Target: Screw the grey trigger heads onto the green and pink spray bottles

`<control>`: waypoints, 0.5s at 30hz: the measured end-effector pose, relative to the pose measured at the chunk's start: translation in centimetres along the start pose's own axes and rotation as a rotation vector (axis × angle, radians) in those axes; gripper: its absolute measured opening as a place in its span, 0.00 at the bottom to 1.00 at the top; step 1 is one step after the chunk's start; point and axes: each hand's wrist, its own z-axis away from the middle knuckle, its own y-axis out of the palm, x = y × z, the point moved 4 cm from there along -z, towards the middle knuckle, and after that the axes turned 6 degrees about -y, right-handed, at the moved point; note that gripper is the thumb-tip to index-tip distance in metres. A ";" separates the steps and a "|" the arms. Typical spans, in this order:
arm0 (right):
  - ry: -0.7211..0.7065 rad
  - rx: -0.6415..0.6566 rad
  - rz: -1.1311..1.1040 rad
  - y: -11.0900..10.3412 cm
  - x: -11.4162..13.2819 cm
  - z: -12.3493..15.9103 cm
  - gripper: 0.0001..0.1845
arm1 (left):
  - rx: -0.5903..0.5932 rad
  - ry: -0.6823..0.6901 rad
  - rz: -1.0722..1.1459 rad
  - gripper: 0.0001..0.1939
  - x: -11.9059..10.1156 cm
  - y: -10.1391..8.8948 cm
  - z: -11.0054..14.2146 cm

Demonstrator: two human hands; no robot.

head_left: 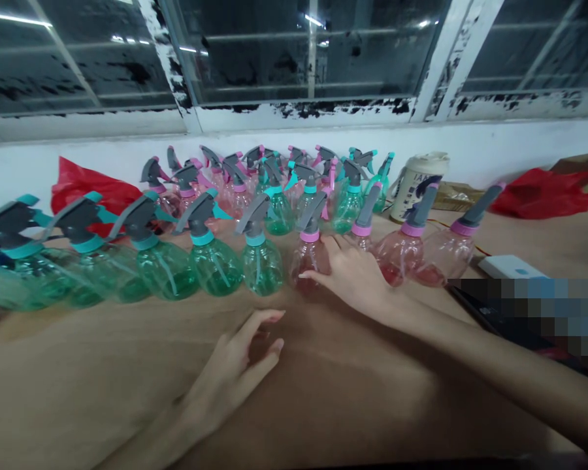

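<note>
Right hand [355, 271] touching pink spray bottle [310, 251]

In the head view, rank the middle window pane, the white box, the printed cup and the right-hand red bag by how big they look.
Middle window pane
Red bag and printed cup: too close to rank; bag wider, cup taller
White box

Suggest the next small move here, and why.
Probably ease the right hand off the pink bottle and draw it back. The bottle looks upright on the table, roughly in line with the green bottle beside it, a narrow gap between. The left hand is open and empty, steadying nothing.
</note>
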 end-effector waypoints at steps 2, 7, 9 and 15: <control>0.008 0.003 0.001 0.0 0.1 -0.1 0.34 | 0.008 0.007 -0.006 0.14 -0.4 0.0 -0.5; 0.031 -0.003 -0.012 -0.8 0.4 0.7 0.38 | 0.003 0.011 0.026 0.13 -1.5 0.2 -1.8; 0.028 -0.014 -0.037 -1.8 0.2 1.7 0.36 | 0.009 0.013 0.030 0.12 -2.1 0.2 -2.3; 0.081 -0.155 -0.112 -5.2 -3.7 4.9 0.18 | 0.021 0.060 0.012 0.11 -4.3 0.7 -3.6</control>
